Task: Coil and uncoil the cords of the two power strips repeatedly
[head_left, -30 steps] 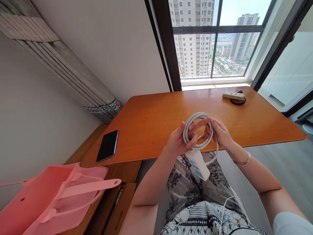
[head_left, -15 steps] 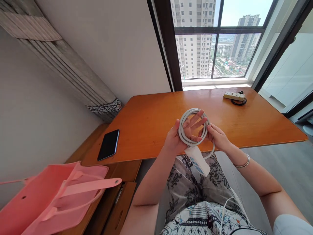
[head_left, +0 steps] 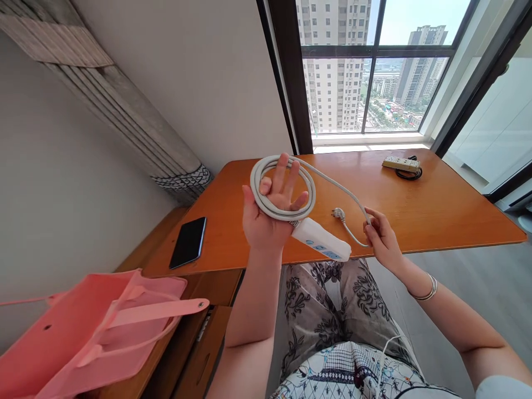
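Observation:
A white power strip (head_left: 322,239) hangs at a tilt over the table's front edge, by the wrist of my left hand (head_left: 272,216). Its grey-white cord (head_left: 310,194) is wound in a loose coil that rests round my left hand; the fingers pass through the loops and are spread, the thumb held outside. To the right, my right hand (head_left: 382,235) pinches the cord between thumb and fingers. From there one length runs back up to the coil, while a short end with the plug (head_left: 338,214) dangles above the table.
On the wooden table (head_left: 233,221) a black phone (head_left: 188,242) lies at the left. A second power strip (head_left: 401,163) with black cord is at the far right. An open pink bag (head_left: 124,327) stands lower left, beside a drawer. A window (head_left: 374,83) is behind.
My hands have moved apart, the left going left and up with the coil, the right going right. A length of cord now stretches between them, and the plug has come into sight.

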`<action>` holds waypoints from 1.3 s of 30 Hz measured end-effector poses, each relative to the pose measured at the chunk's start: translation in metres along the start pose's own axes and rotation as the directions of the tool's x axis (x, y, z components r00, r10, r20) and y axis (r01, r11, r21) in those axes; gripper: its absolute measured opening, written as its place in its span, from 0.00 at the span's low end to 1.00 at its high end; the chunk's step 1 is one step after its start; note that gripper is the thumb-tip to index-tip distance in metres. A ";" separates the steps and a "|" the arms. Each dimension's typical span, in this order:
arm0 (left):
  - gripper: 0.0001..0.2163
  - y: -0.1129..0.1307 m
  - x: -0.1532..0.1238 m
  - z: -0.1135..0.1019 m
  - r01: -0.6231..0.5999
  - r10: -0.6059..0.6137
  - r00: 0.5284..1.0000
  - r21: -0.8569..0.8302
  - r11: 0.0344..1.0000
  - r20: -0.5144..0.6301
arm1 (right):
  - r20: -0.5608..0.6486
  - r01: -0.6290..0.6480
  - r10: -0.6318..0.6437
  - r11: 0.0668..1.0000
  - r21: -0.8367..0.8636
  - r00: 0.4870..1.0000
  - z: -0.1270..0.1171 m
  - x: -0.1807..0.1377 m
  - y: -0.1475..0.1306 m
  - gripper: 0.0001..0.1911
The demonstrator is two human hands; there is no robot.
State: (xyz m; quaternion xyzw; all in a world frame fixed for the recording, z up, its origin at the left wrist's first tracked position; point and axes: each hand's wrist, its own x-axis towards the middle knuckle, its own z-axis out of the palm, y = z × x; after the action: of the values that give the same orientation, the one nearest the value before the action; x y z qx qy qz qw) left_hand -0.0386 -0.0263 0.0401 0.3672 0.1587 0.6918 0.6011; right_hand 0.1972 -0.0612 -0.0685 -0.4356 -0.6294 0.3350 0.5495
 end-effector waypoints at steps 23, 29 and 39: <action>0.17 -0.040 -0.014 0.008 0.186 -0.250 0.887 0.195 0.963 0.388 | 0.747 0.816 -0.333 0.302 -0.493 0.575 0.008 0.031 -0.115 0.17; 0.11 -0.041 -0.025 0.011 0.255 -0.359 0.877 0.324 0.911 0.319 | 0.555 0.646 -0.334 0.456 -0.612 0.762 0.010 0.030 -0.133 0.15; 0.26 -0.017 -0.033 0.011 0.269 -0.632 0.572 0.609 0.747 0.523 | 0.543 0.545 -0.187 0.548 -0.635 0.819 -0.027 0.039 -0.153 0.14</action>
State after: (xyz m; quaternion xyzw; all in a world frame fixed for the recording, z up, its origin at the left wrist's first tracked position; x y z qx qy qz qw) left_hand -0.0180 -0.0566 0.0258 0.6784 0.1690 0.2545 0.6682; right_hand 0.1953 -0.0875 0.0891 -0.3997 -0.8890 -0.0070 0.2232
